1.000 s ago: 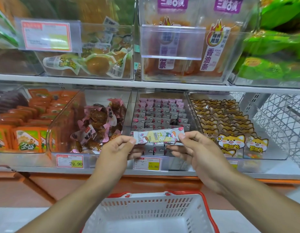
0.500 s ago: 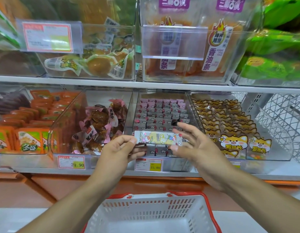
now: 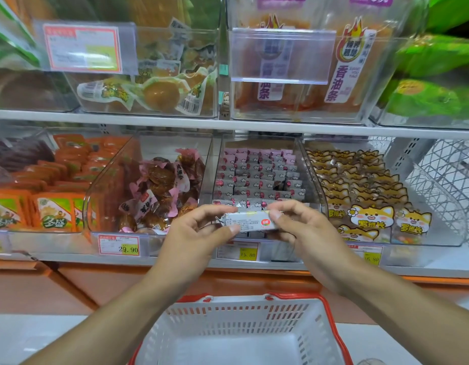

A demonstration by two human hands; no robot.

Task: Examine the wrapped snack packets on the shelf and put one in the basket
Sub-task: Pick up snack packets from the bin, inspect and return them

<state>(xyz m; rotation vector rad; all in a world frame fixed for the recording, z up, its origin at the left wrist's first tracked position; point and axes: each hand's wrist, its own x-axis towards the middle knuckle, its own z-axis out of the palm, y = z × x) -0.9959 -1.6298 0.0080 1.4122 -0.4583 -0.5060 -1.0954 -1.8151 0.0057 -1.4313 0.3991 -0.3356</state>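
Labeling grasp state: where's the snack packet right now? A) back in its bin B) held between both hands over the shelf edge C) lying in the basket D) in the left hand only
B: the left hand and right hand each pinch an end of the snack packet, above the basket, which shows no packet inside.

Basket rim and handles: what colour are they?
Red, around a white slatted basket; the head view shows it, below both hands.

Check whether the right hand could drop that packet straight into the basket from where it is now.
Probably yes. The right hand and left hand hold the packet by its ends, above the open white basket. Nothing shows between them; the left hand's fingers must let go first.
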